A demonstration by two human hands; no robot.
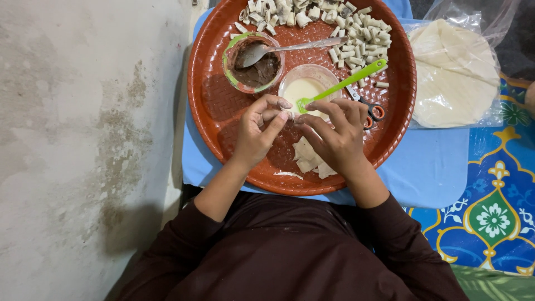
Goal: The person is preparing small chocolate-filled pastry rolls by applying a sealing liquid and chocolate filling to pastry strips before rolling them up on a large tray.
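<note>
We are pinching a small dough piece (292,116) between the fingertips of our left hand (257,132) and right hand (335,135), both grips clenched on it, just in front of the batter cup (304,86). We are working over the red tray (214,106), with cut wrapper squares (308,156) lying nearer us than that cup and rolled pieces (356,39) heaped beyond it.

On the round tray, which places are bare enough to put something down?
Bare: the tray floor left of the left hand, below the brown-paste cup. Also the blue board right of the tray. Crowded: the top, with rolled pieces, and the middle around the white-liquid cup.
</note>
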